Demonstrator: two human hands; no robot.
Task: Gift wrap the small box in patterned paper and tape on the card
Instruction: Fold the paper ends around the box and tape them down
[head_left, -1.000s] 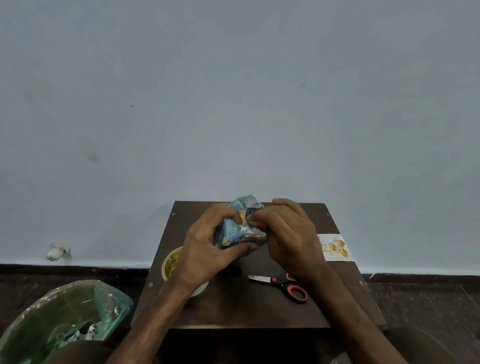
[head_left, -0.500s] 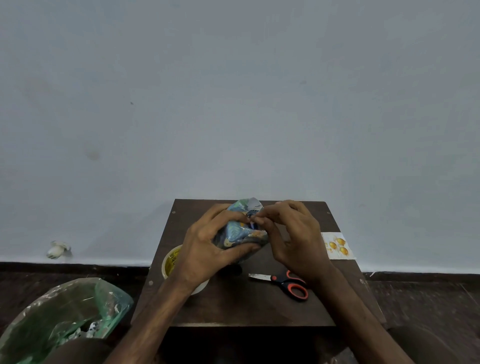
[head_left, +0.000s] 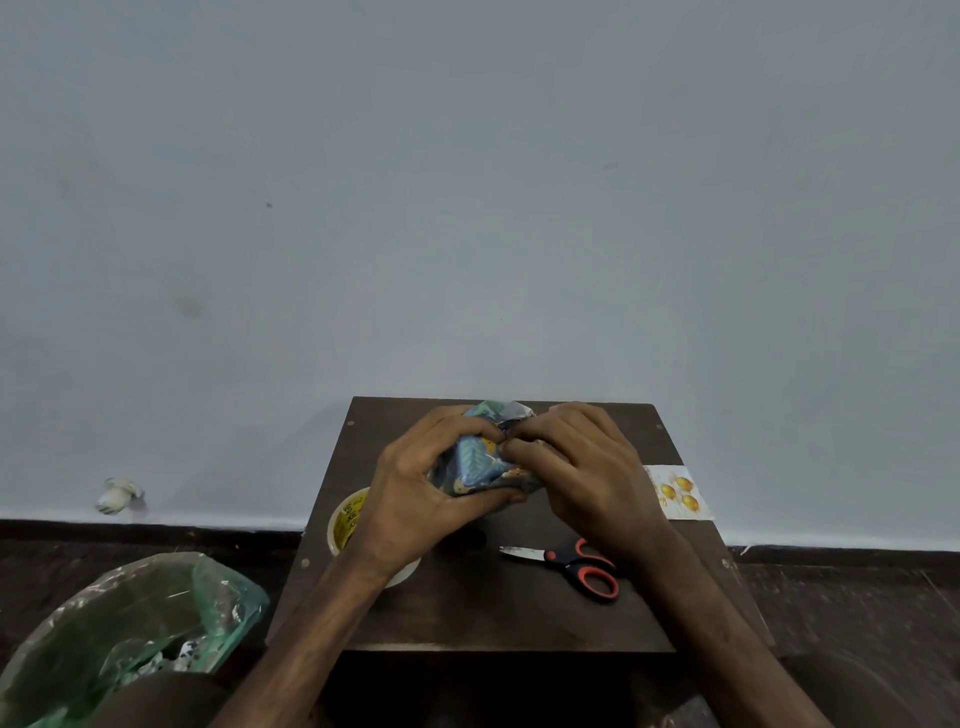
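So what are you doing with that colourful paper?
A person is wrapping a present on a small dark table. The left hand grips the small box, which is covered in patterned paper, while the right hand pinches the paper into a fold near the top. The scissors lie on the table, and what looks like a roll of tape sits under the left wrist. The card waits at the table's right edge, not yet taped on.
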